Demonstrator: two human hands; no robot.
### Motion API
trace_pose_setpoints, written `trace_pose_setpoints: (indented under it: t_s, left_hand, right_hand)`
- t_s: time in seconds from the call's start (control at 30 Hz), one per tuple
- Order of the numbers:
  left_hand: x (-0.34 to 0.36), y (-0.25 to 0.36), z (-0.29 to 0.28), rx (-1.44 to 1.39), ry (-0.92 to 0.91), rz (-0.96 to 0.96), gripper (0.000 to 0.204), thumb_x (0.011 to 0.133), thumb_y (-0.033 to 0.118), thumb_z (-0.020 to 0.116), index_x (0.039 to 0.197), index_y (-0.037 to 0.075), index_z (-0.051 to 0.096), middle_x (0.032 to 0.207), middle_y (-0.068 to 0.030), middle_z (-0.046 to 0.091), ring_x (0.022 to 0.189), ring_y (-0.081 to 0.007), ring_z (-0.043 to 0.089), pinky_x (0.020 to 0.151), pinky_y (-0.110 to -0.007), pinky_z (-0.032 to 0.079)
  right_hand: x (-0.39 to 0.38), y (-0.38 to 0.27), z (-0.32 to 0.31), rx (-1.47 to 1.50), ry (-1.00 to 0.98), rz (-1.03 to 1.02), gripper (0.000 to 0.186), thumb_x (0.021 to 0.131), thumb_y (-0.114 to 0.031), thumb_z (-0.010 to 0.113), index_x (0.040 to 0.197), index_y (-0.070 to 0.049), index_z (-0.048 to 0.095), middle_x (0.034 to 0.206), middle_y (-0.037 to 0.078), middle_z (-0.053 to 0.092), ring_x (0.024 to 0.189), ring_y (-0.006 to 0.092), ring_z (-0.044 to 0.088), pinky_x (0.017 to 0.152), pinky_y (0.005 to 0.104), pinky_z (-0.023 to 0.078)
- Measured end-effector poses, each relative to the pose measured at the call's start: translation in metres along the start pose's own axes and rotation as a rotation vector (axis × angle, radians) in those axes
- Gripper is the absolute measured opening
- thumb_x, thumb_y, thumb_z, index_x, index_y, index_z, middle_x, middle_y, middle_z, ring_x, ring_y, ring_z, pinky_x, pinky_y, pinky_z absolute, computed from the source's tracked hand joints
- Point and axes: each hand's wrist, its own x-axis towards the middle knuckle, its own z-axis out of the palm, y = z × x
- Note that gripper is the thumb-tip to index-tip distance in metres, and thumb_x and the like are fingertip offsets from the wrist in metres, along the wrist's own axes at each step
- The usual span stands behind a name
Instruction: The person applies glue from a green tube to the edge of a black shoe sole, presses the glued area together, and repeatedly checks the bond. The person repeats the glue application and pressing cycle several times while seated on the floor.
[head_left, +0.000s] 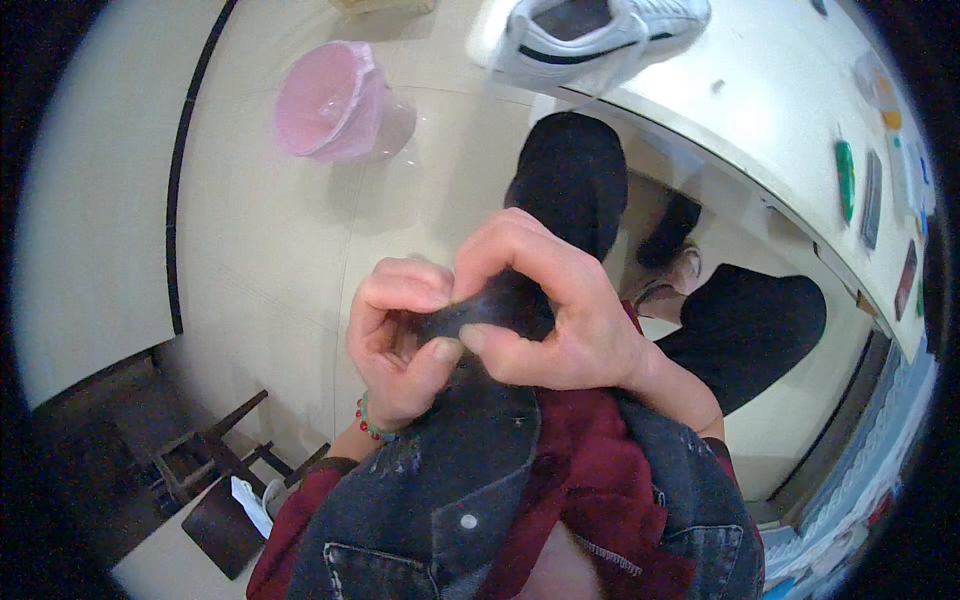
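Note:
My left hand (398, 335) and my right hand (545, 305) are raised in front of my chest, pinching a dark piece of cloth (445, 318) between their thumbs and fingers. The cloth seems to belong to the dark denim jacket (400, 500) that I wear over a maroon top (560, 450); where it attaches is partly hidden by the hands. A beaded bracelet (372, 422) circles my left wrist. Below my hands are my legs in black trousers (740, 340).
A white table (760, 90) at upper right bears a white sneaker (590, 30), a green tool (846, 180), a grey bar-shaped item (870, 200) and other small things. A lined pink bin (330, 105) stands on the floor. Dark wooden furniture (220, 440) is at lower left.

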Motion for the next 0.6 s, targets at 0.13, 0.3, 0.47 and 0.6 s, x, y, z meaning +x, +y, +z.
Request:
trace_pose_setpoints:
  t_s: [0.13, 0.3, 0.47, 0.6]
  left_hand:
    - [-0.005, 0.005, -0.015, -0.048, 0.085, -0.01, 0.031, 0.079, 0.01, 0.07, 0.103, 0.003, 0.051, 0.105, -0.0125, 0.052, 0.093, -0.0179, 0.052, 0.082, -0.031, 0.044]
    - [-0.02, 0.005, -0.022, -0.016, 0.107, 0.026, 0.032, 0.079, 0.014, 0.071, 0.102, 0.004, 0.052, 0.103, -0.0128, 0.053, 0.093, -0.0186, 0.053, 0.082, -0.031, 0.044]
    - [-0.031, 0.013, -0.015, -0.008, 0.167, 0.034, 0.032, 0.078, 0.015, 0.072, 0.101, 0.004, 0.052, 0.101, -0.013, 0.053, 0.092, -0.0195, 0.053, 0.082, -0.031, 0.045]
    - [-0.027, 0.022, -0.011, 0.022, 0.138, 0.02, 0.033, 0.078, 0.015, 0.072, 0.101, 0.004, 0.052, 0.1, -0.0129, 0.053, 0.093, -0.02, 0.054, 0.082, -0.032, 0.045]
  right_hand:
    - [0.015, 0.003, 0.02, 0.035, -0.032, 0.015, 0.027, 0.069, -0.004, 0.068, 0.093, -0.003, 0.057, 0.093, 0.008, 0.057, 0.087, 0.0208, 0.056, 0.08, 0.0306, 0.044]
    - [0.011, 0.004, 0.029, 0.006, -0.043, -0.053, 0.029, 0.066, -0.004, 0.071, 0.092, -0.005, 0.058, 0.09, 0.006, 0.058, 0.085, 0.0215, 0.056, 0.081, 0.0315, 0.042]
    - [0.01, 0.005, 0.032, 0.038, -0.032, -0.127, 0.03, 0.062, -0.003, 0.072, 0.089, -0.007, 0.059, 0.085, 0.005, 0.058, 0.082, 0.0228, 0.056, 0.082, 0.0319, 0.041]
    - [0.012, -0.001, 0.025, 0.044, -0.06, -0.127, 0.03, 0.061, -0.003, 0.072, 0.087, -0.007, 0.058, 0.085, 0.005, 0.058, 0.081, 0.0232, 0.056, 0.081, 0.0321, 0.04]
